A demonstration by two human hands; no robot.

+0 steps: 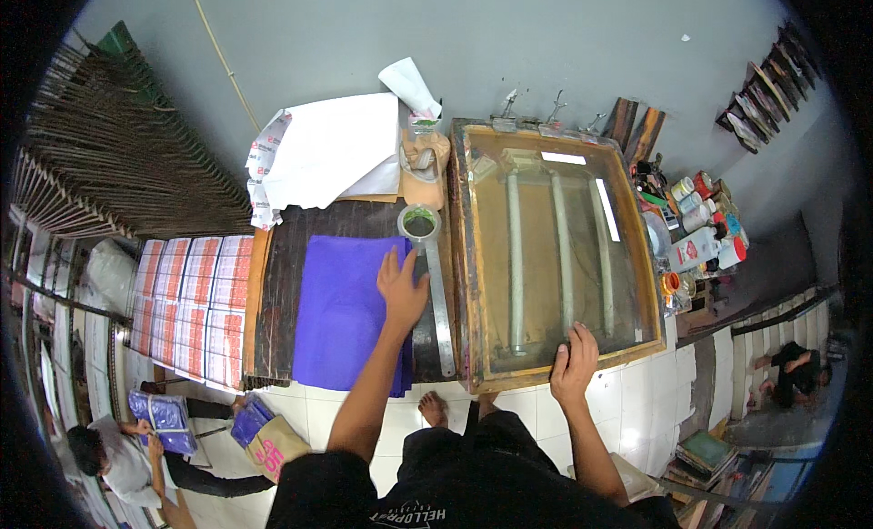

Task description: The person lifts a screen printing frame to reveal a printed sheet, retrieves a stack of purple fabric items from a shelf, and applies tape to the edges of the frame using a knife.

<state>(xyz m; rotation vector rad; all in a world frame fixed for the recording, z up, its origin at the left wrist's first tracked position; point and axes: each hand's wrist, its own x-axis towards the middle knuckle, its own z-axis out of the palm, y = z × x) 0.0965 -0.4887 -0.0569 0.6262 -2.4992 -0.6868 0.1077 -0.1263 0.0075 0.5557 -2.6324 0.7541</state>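
My left hand (403, 283) lies with its fingers apart at the right edge of a stack of purple fabric sheets (341, 315) on a dark wooden table. Just beyond its fingertips is a roll of tape (419, 221). A metal ruler (440, 311) runs lengthwise to the right of that hand. My right hand (575, 356) rests, fingers loosely extended, on the near edge of a wood-framed, glass-topped box (473, 370). Pale tubes (566, 247) show beneath the glass. Neither hand visibly holds anything.
White paper sheets (332, 151) cover the table's far side. Jars and bottles (696, 247) crowd the box's right. Printed stacks (191, 302) and a rack (136, 156) stand left. A co-worker (118, 461) handles a purple bundle; another person (800, 374) is far right.
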